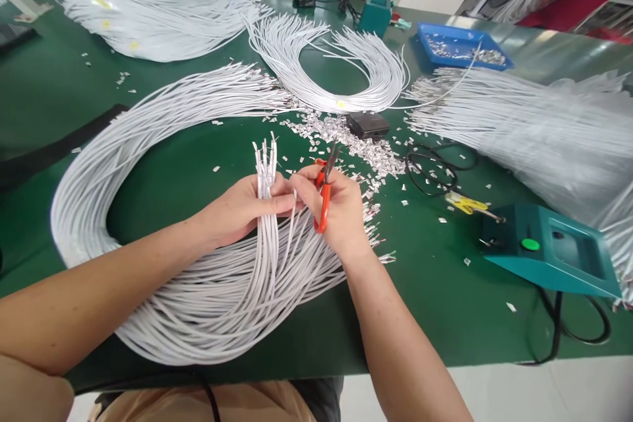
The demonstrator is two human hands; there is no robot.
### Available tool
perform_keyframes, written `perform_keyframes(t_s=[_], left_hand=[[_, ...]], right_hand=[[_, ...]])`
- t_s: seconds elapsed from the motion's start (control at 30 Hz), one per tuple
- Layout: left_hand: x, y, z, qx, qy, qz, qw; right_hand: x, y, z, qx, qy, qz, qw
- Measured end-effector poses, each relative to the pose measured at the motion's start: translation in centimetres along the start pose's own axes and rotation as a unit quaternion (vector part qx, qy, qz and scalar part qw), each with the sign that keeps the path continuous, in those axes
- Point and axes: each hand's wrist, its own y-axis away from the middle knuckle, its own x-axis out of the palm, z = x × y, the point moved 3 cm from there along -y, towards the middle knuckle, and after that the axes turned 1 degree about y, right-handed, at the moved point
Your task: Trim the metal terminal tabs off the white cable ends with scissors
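A bunch of white cables [267, 175] stands upright in my left hand [242, 211], its cut ends pointing up and its lengths running down to the big coil of white cables [192, 316]. The fingers are closed round the bunch. My right hand [341, 211] is closed with orange-handled scissors [325, 201] in it, blades pointing up. Its thumb and fingertips meet near a single cable beside the bunch; I cannot tell how firmly they pinch it. Both hands are close together above the coil.
Small white scraps [341, 135] litter the green table [163, 191] around a black block [368, 124]. At right are a teal machine [548, 244] and plastic-wrapped cables [534, 119]. Further back lie a blue tray [462, 39], another cable coil [336, 95] and a large cable bundle [148, 0]. People stand beyond.
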Motion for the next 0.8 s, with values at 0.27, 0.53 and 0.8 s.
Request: perform_keyframes(t_s=[0.27, 0.53, 0.8], left_hand=[[-0.8, -0.1, -0.3, 0.032, -0.010, -0.069, 0.997], [-0.8, 0.1, -0.5, 0.043, -0.082, -0.115, 0.989], [-1.3, 0.1, -0.5, 0.075, -0.163, -0.121, 0.976]], right_hand=[[-2.1, -0.6, -0.6, -0.033, 0.374, -0.050, 0.925], [-1.6, -0.2, -0.3, -0.027, 0.447, -0.003, 0.894], [-1.6, 0.0, -0.4, -0.028, 0.503, 0.022, 0.864]])
